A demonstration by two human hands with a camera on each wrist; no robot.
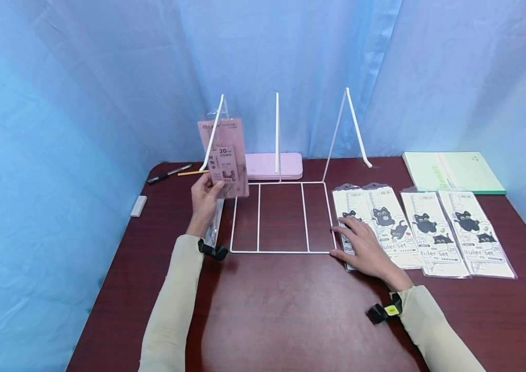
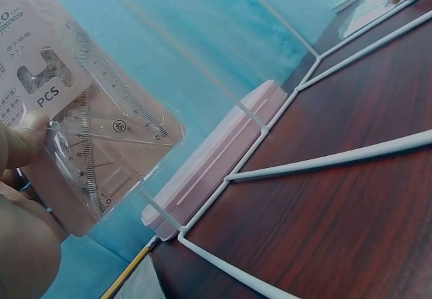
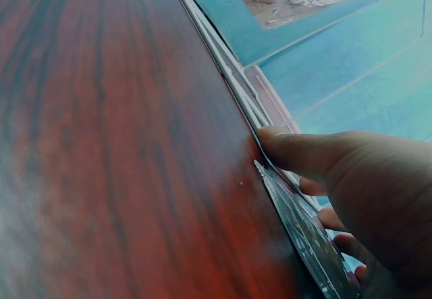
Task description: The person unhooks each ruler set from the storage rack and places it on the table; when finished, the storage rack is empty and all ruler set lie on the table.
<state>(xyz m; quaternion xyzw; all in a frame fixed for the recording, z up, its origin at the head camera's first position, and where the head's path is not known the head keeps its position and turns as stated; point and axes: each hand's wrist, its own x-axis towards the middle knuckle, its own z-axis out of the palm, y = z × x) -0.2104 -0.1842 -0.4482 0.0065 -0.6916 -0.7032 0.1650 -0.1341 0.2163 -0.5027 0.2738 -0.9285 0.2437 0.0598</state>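
Note:
In the head view my left hand (image 1: 204, 199) pinches a pink ruler set pack (image 1: 240, 175), thumb on its front. The pack stands upright beside the left slanted wire of a white wire rack (image 1: 281, 252); whether it touches that wire I cannot tell. Clear rulers and a set square show through its plastic in the left wrist view. My right hand (image 1: 365, 248) lies with spread fingers over the leftmost of the white cat-print ruler set packs (image 1: 386, 219). Its thumb (image 3: 290, 147) is at the rack's wire edge in the right wrist view.
Behind the rack lies a pink case (image 1: 291, 165). A pen (image 1: 169, 174), a yellow pencil (image 1: 193, 173) and a white eraser (image 1: 138, 206) lie at left. More cat-print packs (image 1: 474, 232) and a green notebook (image 1: 453, 173) are at right. Clear plastic (image 1: 216, 222) shows by the left wrist.

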